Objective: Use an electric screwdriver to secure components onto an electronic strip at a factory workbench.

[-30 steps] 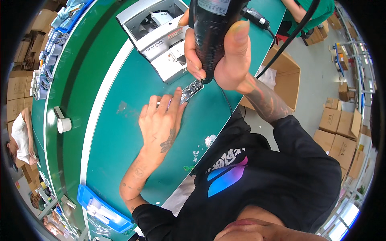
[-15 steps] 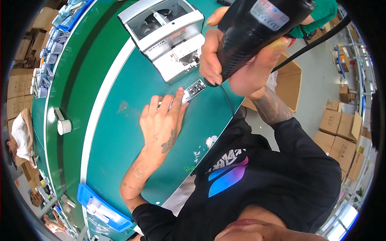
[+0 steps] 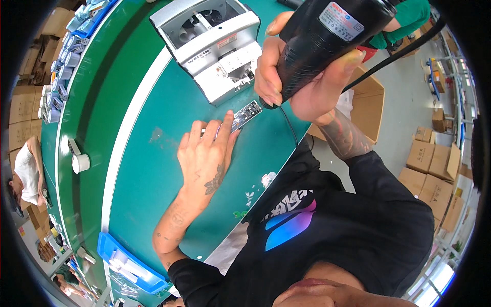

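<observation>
Black and thick-bodied, the electric screwdriver (image 3: 327, 41) is wrapped tight in my right hand (image 3: 302, 77), its long axis slanting from upper right down to lower left so the tip points at the small circuit board (image 3: 244, 113), which lies flat with its length along that same slant, pinned under the spread fingers of my left hand (image 3: 204, 153). I see it resting on the green worktop (image 3: 148, 169) just below the grey screw feeder (image 3: 215, 46), close to the worktop's near edge, beyond which stand cardboard boxes (image 3: 429, 158) on a grey floor. Bare green surface lies open to the left, out to a white roll (image 3: 80, 163) and a blue tray (image 3: 130, 263).
</observation>
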Demonstrator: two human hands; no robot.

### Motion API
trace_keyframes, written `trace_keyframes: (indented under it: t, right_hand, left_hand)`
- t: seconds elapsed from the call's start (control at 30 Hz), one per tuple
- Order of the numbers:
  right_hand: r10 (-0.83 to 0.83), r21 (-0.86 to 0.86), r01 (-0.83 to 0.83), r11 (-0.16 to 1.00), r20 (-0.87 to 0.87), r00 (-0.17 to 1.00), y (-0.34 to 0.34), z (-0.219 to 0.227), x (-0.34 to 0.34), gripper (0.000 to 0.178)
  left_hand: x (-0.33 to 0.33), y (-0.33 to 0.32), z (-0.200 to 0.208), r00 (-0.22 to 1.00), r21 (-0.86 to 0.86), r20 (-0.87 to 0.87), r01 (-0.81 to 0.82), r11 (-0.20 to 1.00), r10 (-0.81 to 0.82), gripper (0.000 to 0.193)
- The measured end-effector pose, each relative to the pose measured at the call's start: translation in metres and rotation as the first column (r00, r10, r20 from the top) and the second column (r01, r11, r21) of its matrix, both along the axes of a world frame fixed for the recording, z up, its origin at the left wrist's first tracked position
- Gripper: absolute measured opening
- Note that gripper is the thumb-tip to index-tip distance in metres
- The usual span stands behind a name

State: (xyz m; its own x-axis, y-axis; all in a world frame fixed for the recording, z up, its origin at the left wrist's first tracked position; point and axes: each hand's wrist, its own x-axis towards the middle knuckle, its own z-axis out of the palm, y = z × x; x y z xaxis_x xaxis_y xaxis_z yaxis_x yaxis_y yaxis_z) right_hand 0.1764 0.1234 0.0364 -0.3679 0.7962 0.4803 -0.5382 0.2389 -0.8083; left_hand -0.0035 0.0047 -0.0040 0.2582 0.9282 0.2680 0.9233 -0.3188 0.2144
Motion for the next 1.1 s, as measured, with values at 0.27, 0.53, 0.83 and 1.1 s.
trace_keyframes:
  t: [0.27, 0.53, 0.83, 1.1]
  right_hand:
    - [-0.078, 0.058, 0.072, 0.996, 0.114, 0.99, 0.001, 0.006, 0.001, 0.099]
    - [0.008, 0.107, -0.01, 0.994, 0.014, 1.0, 0.004, -0.004, 0.002, 0.098]
    - [-0.046, 0.078, 0.042, 0.996, 0.041, 0.998, 0.002, -0.002, 0.004, 0.096]
    - [0.052, -0.102, -0.042, 0.994, 0.09, 0.995, -0.005, -0.004, 0.008, 0.102]
  left_hand:
    - [-0.001, 0.001, 0.0, 1.0, -0.001, 0.0, -0.001, 1.0, 0.001, 0.04]
    - [-0.001, 0.001, 0.001, 1.0, 0.002, -0.014, 0.001, 1.0, -0.001, 0.041]
    - [-0.001, 0.001, 0.0, 1.0, -0.003, -0.008, 0.003, 1.0, -0.003, 0.041]
    - [-0.001, 0.0, 0.0, 1.0, -0.011, 0.001, 0.007, 1.0, -0.007, 0.041]
